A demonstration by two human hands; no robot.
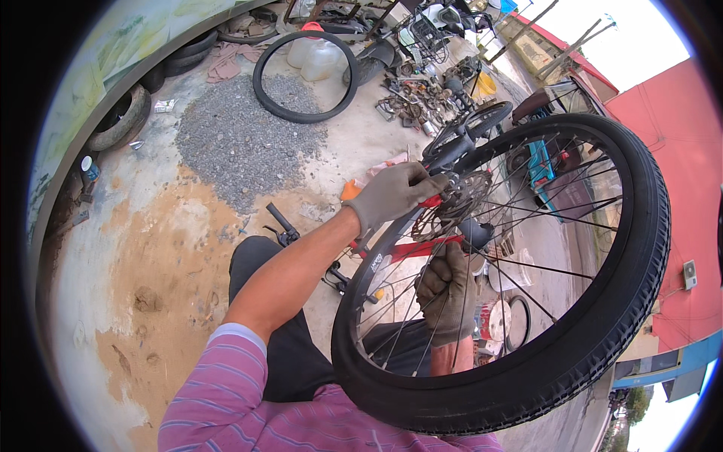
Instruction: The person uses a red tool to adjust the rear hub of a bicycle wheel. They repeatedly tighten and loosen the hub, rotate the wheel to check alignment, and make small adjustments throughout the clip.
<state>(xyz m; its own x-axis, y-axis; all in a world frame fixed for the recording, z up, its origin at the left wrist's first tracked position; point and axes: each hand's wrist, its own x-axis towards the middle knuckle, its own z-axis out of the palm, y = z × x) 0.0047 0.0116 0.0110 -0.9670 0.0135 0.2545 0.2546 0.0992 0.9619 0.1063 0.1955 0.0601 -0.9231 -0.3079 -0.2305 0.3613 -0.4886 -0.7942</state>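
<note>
A bicycle rear wheel with a black tyre (pixel 640 241) fills the right half of the head view, tilted, on an overturned bicycle with a red frame (pixel 418 250). My left hand (pixel 395 197), in a grey glove, has curled fingers at the axle beside the sprockets (pixel 471 197), gripping a small part there that I cannot make out. My right hand (pixel 443 290), gloved too, is behind the spokes below the hub, its fingers folded into a fist against the red tube; its grip is partly hidden. A handlebar (pixel 282 222) sticks out left of my left forearm.
A loose tyre (pixel 348 90), plastic jug (pixel 320 64) and gravel patch (pixel 218 151) lie ahead. Scattered metal parts (pixel 407 105) are farther back. Old tyres (pixel 120 120) line the left wall. A blue vehicle (pixel 544 169) stands behind the wheel, near a red wall (pixel 678 188).
</note>
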